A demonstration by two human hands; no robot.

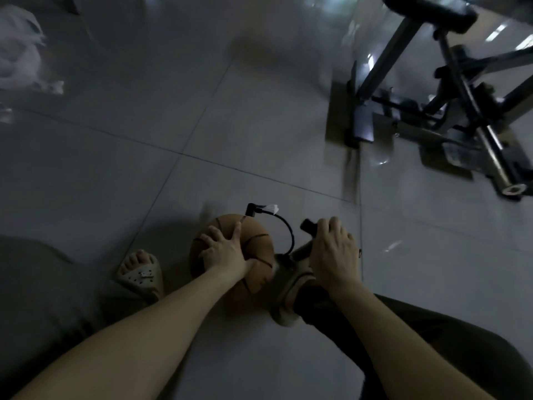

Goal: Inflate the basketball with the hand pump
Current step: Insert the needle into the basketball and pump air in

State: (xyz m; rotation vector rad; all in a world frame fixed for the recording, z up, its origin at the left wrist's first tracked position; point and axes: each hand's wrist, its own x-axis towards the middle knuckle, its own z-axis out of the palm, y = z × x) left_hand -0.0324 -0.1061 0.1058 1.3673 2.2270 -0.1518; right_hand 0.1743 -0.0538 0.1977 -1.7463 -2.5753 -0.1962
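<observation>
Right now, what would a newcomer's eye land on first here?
The brown basketball on the tiled floor at bottom centre, with the left hand spread on it. Just right, the right hand grips the black pump handle, its hose looping toward the ball. A dark metal frame fills the top right.

1. A brown basketball (259, 246) lies on the grey tiled floor (259, 125), between the person's feet.
2. The left hand (223, 249) presses on top of the ball with fingers spread; the ball's skin looks dented under the palm.
3. The right hand (334, 249) curls over the handle of the hand pump (307, 225), just right of the ball; the black handle end sticks out beyond the fingers.
4. A black hose (289, 230) arcs from the pump to a connector at the ball's far side, with a white tag (272, 209) beside it.
5. A pale sandal (141, 274) is left of the ball; a slipper (288, 295) is at the pump's base.
6. A dark metal frame (450, 90) stands far right; a blurred white bag (17, 50) lies far left.
</observation>
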